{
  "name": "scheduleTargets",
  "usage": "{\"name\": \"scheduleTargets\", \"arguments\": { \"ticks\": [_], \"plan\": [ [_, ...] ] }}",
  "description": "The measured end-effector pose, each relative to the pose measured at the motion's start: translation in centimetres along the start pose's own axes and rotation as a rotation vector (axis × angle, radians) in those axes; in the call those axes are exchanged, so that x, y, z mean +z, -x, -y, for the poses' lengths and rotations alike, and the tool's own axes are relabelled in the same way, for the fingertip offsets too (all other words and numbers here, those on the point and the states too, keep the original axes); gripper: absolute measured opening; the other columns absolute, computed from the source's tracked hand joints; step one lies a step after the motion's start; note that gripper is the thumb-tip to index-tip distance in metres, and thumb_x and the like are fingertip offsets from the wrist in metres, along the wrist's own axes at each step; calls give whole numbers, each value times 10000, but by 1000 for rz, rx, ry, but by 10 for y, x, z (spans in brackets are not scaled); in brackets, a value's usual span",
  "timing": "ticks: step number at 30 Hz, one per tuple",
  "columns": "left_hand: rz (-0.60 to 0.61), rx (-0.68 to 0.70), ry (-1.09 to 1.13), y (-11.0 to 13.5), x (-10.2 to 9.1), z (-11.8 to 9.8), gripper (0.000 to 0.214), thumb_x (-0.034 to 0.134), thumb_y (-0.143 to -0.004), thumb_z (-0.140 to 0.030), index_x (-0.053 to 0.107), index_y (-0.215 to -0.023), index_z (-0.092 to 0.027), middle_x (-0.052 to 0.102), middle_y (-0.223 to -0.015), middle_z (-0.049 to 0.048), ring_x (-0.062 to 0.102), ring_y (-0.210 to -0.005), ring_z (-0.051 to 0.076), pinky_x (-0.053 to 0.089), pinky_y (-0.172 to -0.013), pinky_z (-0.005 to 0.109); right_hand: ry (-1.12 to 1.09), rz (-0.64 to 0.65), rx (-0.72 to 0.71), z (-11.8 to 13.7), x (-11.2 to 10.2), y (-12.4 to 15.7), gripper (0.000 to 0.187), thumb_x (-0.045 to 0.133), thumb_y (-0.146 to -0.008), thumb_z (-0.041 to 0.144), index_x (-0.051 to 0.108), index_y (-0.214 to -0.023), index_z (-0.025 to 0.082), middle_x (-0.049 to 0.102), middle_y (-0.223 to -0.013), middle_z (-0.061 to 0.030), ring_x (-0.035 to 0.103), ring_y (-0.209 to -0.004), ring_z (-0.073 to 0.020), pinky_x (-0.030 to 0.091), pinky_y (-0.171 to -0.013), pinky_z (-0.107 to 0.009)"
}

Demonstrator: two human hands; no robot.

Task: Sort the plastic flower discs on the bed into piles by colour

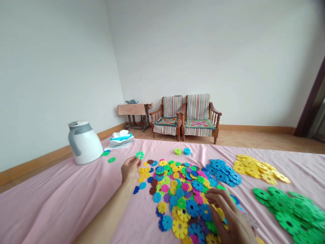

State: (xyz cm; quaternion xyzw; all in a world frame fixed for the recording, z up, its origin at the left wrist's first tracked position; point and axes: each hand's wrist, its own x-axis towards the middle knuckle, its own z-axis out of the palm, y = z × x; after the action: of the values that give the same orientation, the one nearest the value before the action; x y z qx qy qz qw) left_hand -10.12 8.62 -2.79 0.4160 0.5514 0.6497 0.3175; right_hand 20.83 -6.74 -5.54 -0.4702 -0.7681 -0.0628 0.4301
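Note:
My left hand [130, 169] pinches a green snowflake disc [139, 155] at the left edge of a mixed heap. The heap [179, 227] holds slotted plastic snowflake discs in blue, yellow, green, pink, purple and brown. Over its right side hovers my right hand [230, 213], thumb and fingers apart, with no disc visible between them; whether it touches the heap I cannot tell. Sorted piles lie to the right: blue discs [223, 173], yellow discs [261, 168] and green discs [291, 210]. Behind the heap stand a light green stack [178, 151] and a blue stack [187, 151].
A white jug [87, 145] with a grey handle stands at the left, beside a tissue pack [122, 138]. Loose green discs [111, 160] lie near it on the pink cloth [63, 200]. Two wooden chairs [199, 113] and a cloth-covered small table [132, 109] are against the far wall.

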Motion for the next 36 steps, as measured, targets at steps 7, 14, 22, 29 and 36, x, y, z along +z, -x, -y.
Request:
{"name": "scheduleTargets", "arguments": {
  "ticks": [7, 14, 22, 29, 36],
  "plan": [
    [-40, 6, -55, -17, -21, 6, 250, 555, -730, -429, 519, -787, -189, 617, -738, 51, 623, -808, 235, 479, -672, 363, -29, 8, 5, 2, -1, -1, 156, 413, -897, 190, 510, -1010, 236, 592, -987, -73, 643, -884, -161, 549, -727, -253],
    [418, 38, -195, 16, 9, -8, 245, 671, -628, -324, 602, -753, -125, 614, -636, 17, 580, -560, 136, 424, -515, 225, -18, 8, 51, 0, -5, 0, 134, 428, -895, 220, 530, -979, 239, 612, -962, -58, 645, -884, -168, 547, -722, -249],
    [1047, 307, -663, 32, 3, -21, 109, 615, -685, -224, 660, -724, -132, 613, -636, -3, 563, -593, 121, 411, -563, 200, -31, 17, 72, 1, -4, 0, 139, 425, -900, 245, 542, -974, 239, 625, -950, -54, 652, -857, -162, 549, -696, -236],
    [1099, 447, -877, 39, 2, -31, 256, 747, -560, -250, 643, -778, -164, 523, -771, -15, 502, -609, 96, 384, -542, 177, -28, 37, 70, 2, -6, -2, 156, 421, -894, 222, 548, -979, 248, 623, -946, -40, 656, -853, -149, 552, -705, -226],
    [1162, 499, -982, 54, 5, -45, 295, 730, -614, -306, 655, -880, -202, 520, -816, 4, 506, -696, 136, 365, -566, 187, -34, 56, 81, 1, -3, 0, 164, 409, -898, 205, 543, -983, 245, 609, -957, -44, 647, -864, -146, 548, -712, -225]
  ]
}}
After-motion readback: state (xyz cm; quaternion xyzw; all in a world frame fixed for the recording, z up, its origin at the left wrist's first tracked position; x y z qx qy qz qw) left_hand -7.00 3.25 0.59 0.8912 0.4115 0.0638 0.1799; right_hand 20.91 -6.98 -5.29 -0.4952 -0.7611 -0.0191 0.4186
